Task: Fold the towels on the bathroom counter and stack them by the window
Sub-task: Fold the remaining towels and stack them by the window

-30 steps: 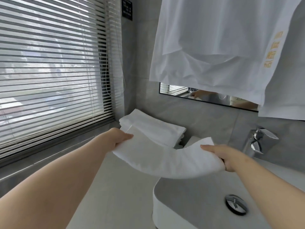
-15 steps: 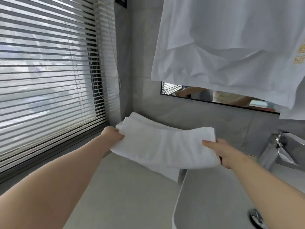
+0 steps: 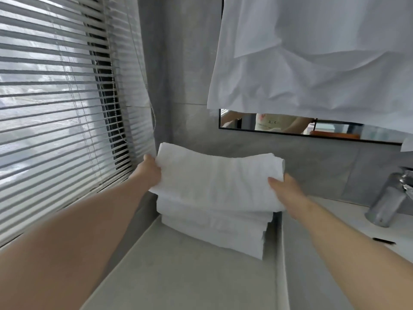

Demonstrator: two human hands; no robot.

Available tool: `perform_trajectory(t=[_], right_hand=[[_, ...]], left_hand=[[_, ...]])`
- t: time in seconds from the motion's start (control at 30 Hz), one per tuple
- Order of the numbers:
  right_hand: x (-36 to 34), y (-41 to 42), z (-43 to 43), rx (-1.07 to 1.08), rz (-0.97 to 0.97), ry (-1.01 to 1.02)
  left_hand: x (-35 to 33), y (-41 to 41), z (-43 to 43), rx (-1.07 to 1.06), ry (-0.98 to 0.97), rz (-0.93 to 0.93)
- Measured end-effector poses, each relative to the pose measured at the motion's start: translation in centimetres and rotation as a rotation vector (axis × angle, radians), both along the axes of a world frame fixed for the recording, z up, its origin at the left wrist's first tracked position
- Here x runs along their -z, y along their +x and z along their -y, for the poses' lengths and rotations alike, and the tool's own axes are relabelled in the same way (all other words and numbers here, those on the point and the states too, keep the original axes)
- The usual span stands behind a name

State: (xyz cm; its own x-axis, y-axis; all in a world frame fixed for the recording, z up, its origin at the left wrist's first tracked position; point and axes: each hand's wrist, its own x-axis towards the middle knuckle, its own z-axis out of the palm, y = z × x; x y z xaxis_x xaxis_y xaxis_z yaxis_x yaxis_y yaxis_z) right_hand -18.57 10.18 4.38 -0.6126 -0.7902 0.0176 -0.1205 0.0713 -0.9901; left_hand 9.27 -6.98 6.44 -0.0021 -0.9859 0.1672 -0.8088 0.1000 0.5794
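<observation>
Two hands clamp one folded towel (image 3: 214,177): left hand (image 3: 148,170) at its 9 o'clock end, right hand (image 3: 286,186) at 3 o'clock. Towel lies directly over stack (image 3: 212,229) on surface (image 3: 178,276), blinds (image 3: 55,108) at 9 o'clock.

A bathroom: a chrome faucet (image 3: 388,202) stands at a white basin (image 3: 308,276). Up and left of the faucet, a mirror (image 3: 335,128) hangs on a grey tiled wall (image 3: 190,63). Further left are the counter (image 3: 190,276) and window blinds (image 3: 55,97).

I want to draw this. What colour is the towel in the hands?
White, plain with no pattern; the head view shows the towel best.
</observation>
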Motion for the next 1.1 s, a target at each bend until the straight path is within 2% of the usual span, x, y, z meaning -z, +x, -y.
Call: perform_trajectory(t=[0.17,0.33,0.43,0.73,0.93,1.1], right_hand=[[0.8,-0.1,2.6,0.085,-0.039,-0.005],[1.9,-0.3,4.7,0.122,-0.014,0.025],[2.9,-0.5,5.5,0.149,-0.001,0.063],[4.8,-1.2,7.0,0.189,0.047,0.143],[5.7,-1.2,6.6,0.187,0.109,0.182],[5.5,-1.3,6.1,0.184,0.168,0.223]], left_hand=[[0.6,-1.0,3.5,0.031,-0.026,0.069],[1.4,-2.2,6.5,0.059,0.054,0.075],[2.1,-2.8,7.7,0.079,0.068,0.154],[4.4,-3.8,10.2,0.102,0.167,0.136],[5.9,-3.3,10.1,0.116,0.168,0.179],[5.9,-2.9,9.2,0.103,0.169,0.122]])
